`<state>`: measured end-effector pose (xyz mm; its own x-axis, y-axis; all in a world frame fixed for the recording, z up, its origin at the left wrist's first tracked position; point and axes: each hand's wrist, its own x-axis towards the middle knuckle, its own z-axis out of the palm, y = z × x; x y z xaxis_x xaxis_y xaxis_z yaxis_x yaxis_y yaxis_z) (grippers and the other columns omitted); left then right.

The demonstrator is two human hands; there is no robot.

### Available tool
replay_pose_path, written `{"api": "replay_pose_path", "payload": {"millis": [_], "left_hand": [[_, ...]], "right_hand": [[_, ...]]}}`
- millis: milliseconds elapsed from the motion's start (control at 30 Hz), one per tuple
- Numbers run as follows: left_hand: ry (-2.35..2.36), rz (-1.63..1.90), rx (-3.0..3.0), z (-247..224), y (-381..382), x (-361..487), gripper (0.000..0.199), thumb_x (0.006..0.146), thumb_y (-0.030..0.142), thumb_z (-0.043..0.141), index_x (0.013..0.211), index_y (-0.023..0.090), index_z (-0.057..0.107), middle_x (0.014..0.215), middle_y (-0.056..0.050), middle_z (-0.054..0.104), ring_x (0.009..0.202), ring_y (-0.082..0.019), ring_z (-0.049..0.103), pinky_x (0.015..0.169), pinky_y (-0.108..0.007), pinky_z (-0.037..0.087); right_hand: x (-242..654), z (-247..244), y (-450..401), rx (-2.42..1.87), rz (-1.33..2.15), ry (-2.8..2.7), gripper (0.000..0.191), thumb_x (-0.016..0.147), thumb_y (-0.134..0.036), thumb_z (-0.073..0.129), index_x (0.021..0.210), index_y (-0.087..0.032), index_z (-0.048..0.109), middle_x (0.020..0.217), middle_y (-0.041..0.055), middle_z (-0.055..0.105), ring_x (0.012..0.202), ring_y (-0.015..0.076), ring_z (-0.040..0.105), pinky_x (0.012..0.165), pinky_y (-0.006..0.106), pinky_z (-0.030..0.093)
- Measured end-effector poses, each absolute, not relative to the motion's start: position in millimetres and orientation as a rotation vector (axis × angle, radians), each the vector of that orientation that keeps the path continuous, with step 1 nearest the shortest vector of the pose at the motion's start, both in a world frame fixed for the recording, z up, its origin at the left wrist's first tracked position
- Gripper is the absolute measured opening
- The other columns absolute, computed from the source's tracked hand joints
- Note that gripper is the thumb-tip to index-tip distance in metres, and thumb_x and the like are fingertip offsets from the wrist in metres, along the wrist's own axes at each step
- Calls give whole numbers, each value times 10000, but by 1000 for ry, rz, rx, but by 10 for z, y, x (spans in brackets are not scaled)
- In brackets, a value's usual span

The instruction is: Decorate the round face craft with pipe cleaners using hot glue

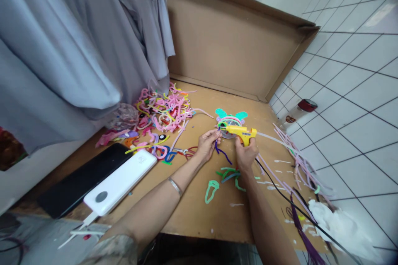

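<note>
My right hand [246, 154] is wrapped round the handle of a yellow hot glue gun [239, 131], whose nozzle points left. A whitish glue stick [273, 138] sticks out of its back end. The fingers of my left hand [207, 144] are pinched just by the nozzle, on a dark purple pipe cleaner [224, 156] that hangs below them. A small green piece [222, 124] shows at the fingertips; whether it joins the purple one I cannot tell. Right behind lies a round craft piece with teal ear-like ends [241, 115], partly hidden by the gun.
A heap of pink and mixed pipe cleaners [168, 109] lies at the back left, with scissors [188, 152] nearby. A white power bank [121, 182] and a black slab [83, 178] sit left. Green pieces [212, 191], a black cord [280, 192] and white tissue [338, 223] lie nearer and right.
</note>
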<state>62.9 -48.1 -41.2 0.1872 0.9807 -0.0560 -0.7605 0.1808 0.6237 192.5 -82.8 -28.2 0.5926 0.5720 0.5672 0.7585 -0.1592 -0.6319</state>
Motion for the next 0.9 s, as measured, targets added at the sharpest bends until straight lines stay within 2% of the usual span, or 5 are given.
{"api": "replay_pose_path", "payload": {"millis": [300, 900], "left_hand": [[516, 1313, 504, -422, -475, 626, 380, 521, 283, 900, 792, 114, 693, 673, -5, 673, 556, -56, 560, 526, -181, 437], [514, 1310, 494, -405, -479, 630, 432, 462, 310, 920, 773, 110, 698, 652, 0, 666, 544, -52, 547, 517, -174, 424]], "right_hand": [[1888, -292, -833, -1848, -263, -1112, 232, 735, -440, 573, 749, -209, 569, 603, 30, 594, 593, 214, 559, 583, 295, 387], [1890, -287, -829, -1843, -241, -1077, 292, 737, -466, 557, 809, -187, 606, 643, 49, 630, 588, 215, 571, 596, 300, 402]]}}
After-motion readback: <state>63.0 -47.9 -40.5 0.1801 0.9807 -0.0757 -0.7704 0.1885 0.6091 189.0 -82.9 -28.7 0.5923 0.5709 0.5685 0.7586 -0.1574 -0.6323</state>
